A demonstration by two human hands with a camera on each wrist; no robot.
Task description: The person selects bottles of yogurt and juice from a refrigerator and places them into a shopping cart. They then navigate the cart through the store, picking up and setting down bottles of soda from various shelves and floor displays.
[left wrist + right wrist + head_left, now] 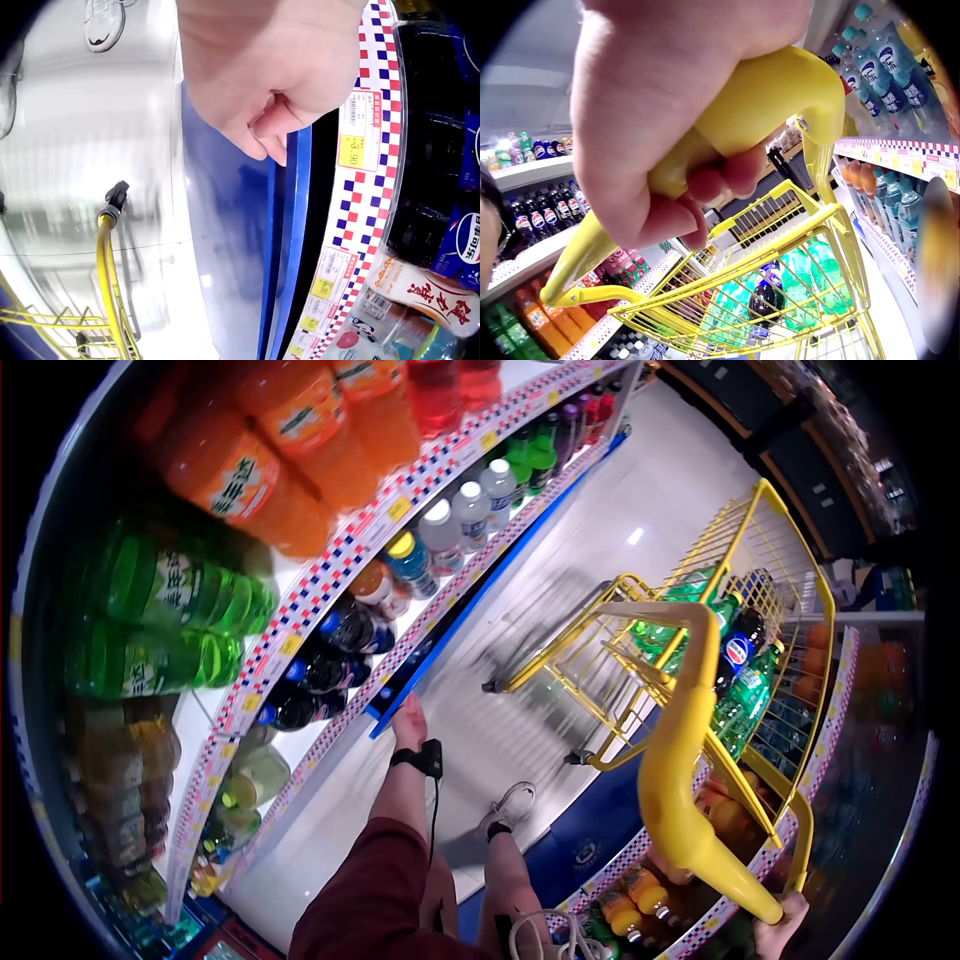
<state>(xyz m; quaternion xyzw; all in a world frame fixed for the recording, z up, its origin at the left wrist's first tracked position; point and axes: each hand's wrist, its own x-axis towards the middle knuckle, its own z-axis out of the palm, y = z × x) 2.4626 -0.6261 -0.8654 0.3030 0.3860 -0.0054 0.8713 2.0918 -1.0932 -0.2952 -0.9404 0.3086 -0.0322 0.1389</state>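
My right hand [780,925] grips the end of the yellow cart handle [672,760]; in the right wrist view the fingers [739,176] of that hand [660,112] curl round the handle [757,97]. The yellow cart [765,495] holds green bottles [745,705] and a dark bottle with a blue label [738,650], also seen through its wires in the right wrist view. My left hand [408,725] hangs beside the lower shelf edge. In the left wrist view this hand [274,71] has loosely curled fingers and holds nothing, over the blue shelf base [232,225].
Shelves on the left carry orange bottles [240,480], large green bottles [150,660] and, lower down, dark bottles [320,670]. A price strip [360,180] runs beside my left hand. My shoe [512,805] is on the pale floor [480,710]. Another bottle shelf stands at the right.
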